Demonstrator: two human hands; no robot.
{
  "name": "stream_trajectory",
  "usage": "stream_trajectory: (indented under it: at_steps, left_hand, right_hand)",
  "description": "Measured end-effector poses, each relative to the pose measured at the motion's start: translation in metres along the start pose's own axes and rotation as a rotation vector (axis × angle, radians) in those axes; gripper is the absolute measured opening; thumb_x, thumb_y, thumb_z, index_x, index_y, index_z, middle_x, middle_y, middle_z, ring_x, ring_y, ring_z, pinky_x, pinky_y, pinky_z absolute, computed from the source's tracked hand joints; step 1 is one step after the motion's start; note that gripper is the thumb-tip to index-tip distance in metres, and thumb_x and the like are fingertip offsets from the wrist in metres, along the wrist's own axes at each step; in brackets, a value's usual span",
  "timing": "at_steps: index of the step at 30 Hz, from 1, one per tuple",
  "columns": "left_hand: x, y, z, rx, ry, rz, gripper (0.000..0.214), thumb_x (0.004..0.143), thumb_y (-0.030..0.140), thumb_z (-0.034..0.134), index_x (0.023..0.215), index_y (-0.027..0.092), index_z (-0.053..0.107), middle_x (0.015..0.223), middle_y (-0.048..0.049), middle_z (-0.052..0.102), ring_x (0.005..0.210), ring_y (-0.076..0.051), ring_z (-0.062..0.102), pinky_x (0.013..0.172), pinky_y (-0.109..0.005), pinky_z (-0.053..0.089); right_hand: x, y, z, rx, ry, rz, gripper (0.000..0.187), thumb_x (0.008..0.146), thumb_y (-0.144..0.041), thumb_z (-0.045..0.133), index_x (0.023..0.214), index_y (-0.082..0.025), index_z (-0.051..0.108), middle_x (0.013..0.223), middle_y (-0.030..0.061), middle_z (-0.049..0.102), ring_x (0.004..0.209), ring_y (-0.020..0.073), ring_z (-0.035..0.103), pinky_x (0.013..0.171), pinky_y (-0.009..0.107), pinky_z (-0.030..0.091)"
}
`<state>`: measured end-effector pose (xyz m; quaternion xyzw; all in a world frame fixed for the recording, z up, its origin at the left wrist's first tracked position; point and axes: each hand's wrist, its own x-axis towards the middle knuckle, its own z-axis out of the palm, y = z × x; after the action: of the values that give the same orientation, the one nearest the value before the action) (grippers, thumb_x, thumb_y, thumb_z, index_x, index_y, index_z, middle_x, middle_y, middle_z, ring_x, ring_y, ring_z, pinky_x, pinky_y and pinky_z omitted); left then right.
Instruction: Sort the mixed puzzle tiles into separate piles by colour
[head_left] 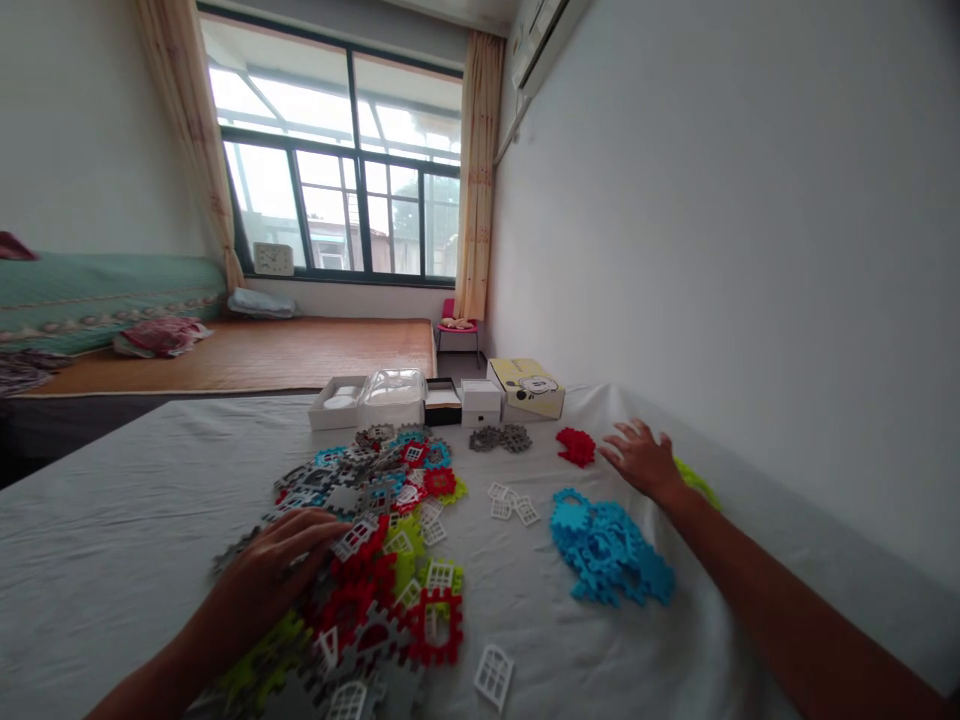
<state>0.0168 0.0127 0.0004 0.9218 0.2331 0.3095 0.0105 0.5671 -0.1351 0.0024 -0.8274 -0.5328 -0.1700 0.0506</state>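
My left hand (pixel 281 560) rests on the left side of a large mixed pile of plastic building pieces, its fingers stretched out. Close to its fingertips are a white window piece (pixel 354 540) and red toothed pieces (pixel 367 575); what lies under the palm is hidden. My right hand (pixel 641 460) is held above the cloth with its fingers spread and nothing in them. Just left of its fingertips sits a small heap of red pieces (pixel 575 447). Yellow-green pieces (pixel 697 483) show partly behind the right wrist. Nearer me lies a heap of blue pieces (pixel 611 550).
Grey toothed pieces (pixel 501 438) and white window pieces (pixel 512 503) lie in separate groups mid-table. Another white window (pixel 494 676) is near the front. Along the back stand an open white box (pixel 335 405), a clear plastic container (pixel 392 397) and a yellow box (pixel 525 390). A wall rises at right.
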Motion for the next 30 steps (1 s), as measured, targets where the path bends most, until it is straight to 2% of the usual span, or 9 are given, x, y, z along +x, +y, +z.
stream_trajectory:
  at_steps: [3, 5, 10, 14, 17, 20, 22, 26, 30]
  left_hand:
    - [0.0, 0.0, -0.002, 0.005, 0.007, -0.013, 0.026, 0.088, 0.034, 0.048, 0.106, 0.03, 0.066, 0.101, -0.0018, 0.067, 0.094, -0.017, 0.063, 0.086, -0.027, 0.05]
    - [-0.001, -0.001, -0.003, 0.005, 0.006, -0.014, 0.026, 0.087, 0.035, 0.048, 0.105, 0.03, 0.066, 0.101, -0.002, 0.067, 0.093, -0.017, 0.063, 0.084, -0.026, 0.051]
    - [-0.004, -0.003, -0.002, 0.013, -0.016, -0.033, 0.025, 0.088, 0.031, 0.049, 0.108, 0.031, 0.064, 0.104, -0.0015, 0.065, 0.097, -0.016, 0.061, 0.088, -0.026, 0.048]
    - [-0.002, -0.002, -0.001, 0.009, -0.031, -0.011, 0.024, 0.087, 0.029, 0.049, 0.106, 0.031, 0.065, 0.102, -0.0011, 0.066, 0.095, -0.016, 0.061, 0.087, -0.026, 0.048]
    - [0.0, 0.001, -0.003, -0.008, -0.025, -0.008, 0.024, 0.087, 0.029, 0.049, 0.105, 0.03, 0.065, 0.1, -0.001, 0.066, 0.093, -0.016, 0.061, 0.086, -0.025, 0.048]
    - [0.002, 0.006, -0.006, -0.032, -0.014, -0.017, 0.024, 0.087, 0.029, 0.049, 0.105, 0.029, 0.065, 0.1, -0.0013, 0.066, 0.094, -0.015, 0.061, 0.085, -0.025, 0.049]
    - [0.004, 0.009, -0.006, -0.042, -0.006, -0.017, 0.024, 0.088, 0.03, 0.048, 0.103, 0.028, 0.066, 0.1, -0.0019, 0.067, 0.093, -0.016, 0.061, 0.084, -0.025, 0.049]
    - [0.005, 0.015, -0.006, -0.053, -0.009, -0.004, 0.025, 0.088, 0.031, 0.046, 0.101, 0.025, 0.067, 0.097, -0.0031, 0.067, 0.091, -0.016, 0.061, 0.083, -0.026, 0.049]
    - [0.004, 0.018, -0.005, -0.067, -0.007, -0.009, 0.024, 0.088, 0.028, 0.046, 0.101, 0.025, 0.067, 0.097, -0.0031, 0.067, 0.089, -0.015, 0.061, 0.081, -0.025, 0.049]
  right_hand:
    - [0.024, -0.037, 0.0, 0.093, -0.065, -0.315, 0.042, 0.091, -0.046, 0.035, 0.125, -0.031, 0.054, 0.142, 0.0035, 0.042, 0.134, 0.025, 0.025, 0.107, 0.05, 0.02]
    - [0.037, -0.046, 0.008, 0.105, -0.15, -0.396, 0.045, 0.09, -0.047, 0.036, 0.129, -0.031, 0.049, 0.144, 0.0024, 0.039, 0.134, 0.025, 0.026, 0.106, 0.049, 0.023]
    - [0.056, -0.026, 0.028, 0.09, -0.271, -0.286, 0.047, 0.092, -0.042, 0.031, 0.133, -0.025, 0.047, 0.144, 0.0044, 0.039, 0.133, 0.0224, 0.029, 0.103, 0.041, 0.031]
    - [0.053, -0.019, 0.016, 0.072, -0.265, -0.204, 0.05, 0.091, -0.047, 0.03, 0.132, -0.026, 0.048, 0.145, 0.0076, 0.037, 0.133, 0.0301, 0.028, 0.098, 0.055, 0.032]
    - [0.031, -0.038, -0.011, 0.15, -0.23, -0.231, 0.053, 0.087, -0.057, 0.033, 0.126, -0.028, 0.054, 0.145, 0.008, 0.038, 0.132, 0.0337, 0.028, 0.098, 0.06, 0.028]
    - [-0.011, -0.066, -0.039, 0.283, -0.283, -0.372, 0.051, 0.086, -0.06, 0.032, 0.119, -0.032, 0.06, 0.138, 0.0054, 0.048, 0.126, 0.0278, 0.039, 0.102, 0.049, 0.031]
    - [-0.042, -0.083, -0.052, 0.341, -0.357, -0.426, 0.052, 0.083, -0.063, 0.037, 0.122, -0.035, 0.057, 0.137, 0.0045, 0.048, 0.125, 0.0275, 0.04, 0.101, 0.046, 0.033]
    - [-0.083, -0.102, -0.06, 0.35, -0.41, -0.387, 0.067, 0.07, -0.065, 0.053, 0.13, -0.034, 0.049, 0.143, 0.0073, 0.04, 0.128, 0.0343, 0.034, 0.099, 0.053, 0.031]
    - [-0.097, -0.092, -0.056, 0.297, -0.37, -0.309, 0.061, 0.072, -0.06, 0.052, 0.127, -0.033, 0.051, 0.141, 0.0071, 0.043, 0.127, 0.035, 0.035, 0.095, 0.055, 0.034]
